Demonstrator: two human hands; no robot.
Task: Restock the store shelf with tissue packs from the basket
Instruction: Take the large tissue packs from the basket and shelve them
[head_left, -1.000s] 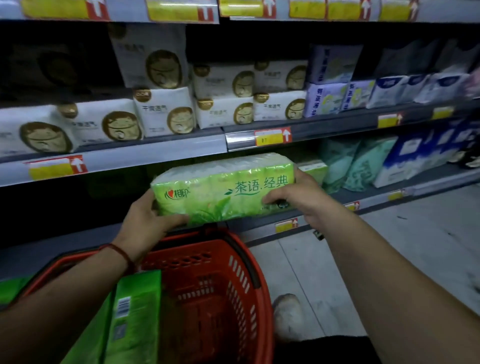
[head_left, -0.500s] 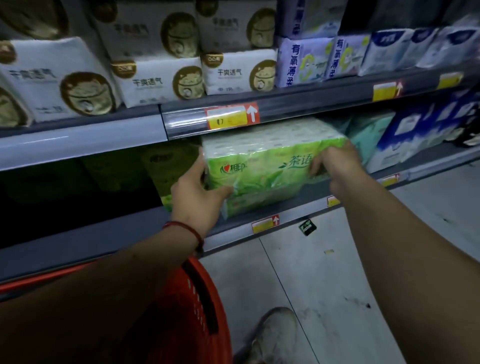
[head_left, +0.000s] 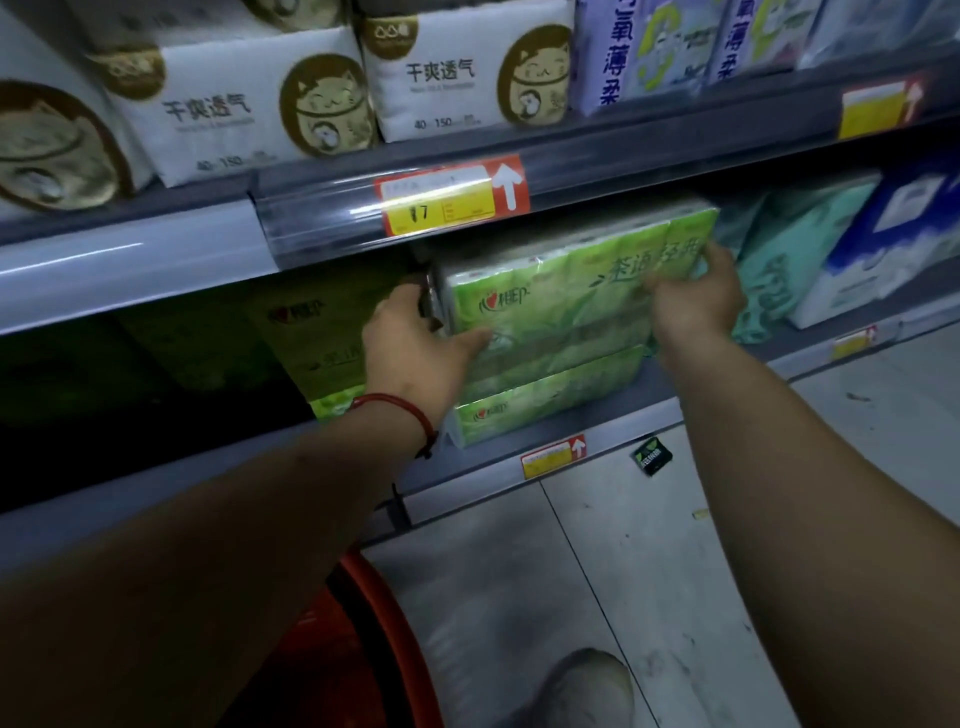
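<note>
Both bare arms reach forward, forearms converging. Left hand (head_left: 415, 353) grips the left end of the green plastic-wrapped tissue pack (head_left: 561, 291), thumb across the front, fingers hidden behind. Right hand (head_left: 696, 299) grips the right end, back of hand to camera, fingers curled round it. Red string bracelet (head_left: 402, 408) on left wrist.

Left forearm (head_left: 208, 545) is covering most of the red basket (head_left: 371, 634); the bottom edge is cutting off the rest. Fingers of the left hand (head_left: 415, 343) are disappearing behind the left end of the green tissue pack (head_left: 561, 291). That pack is hiding the top of a second green pack (head_left: 545, 400) beneath it. Small print on the price tag (head_left: 441, 200) is blurring beyond reading. Bottom edge is also cropping the shoe (head_left: 582, 686).
</note>
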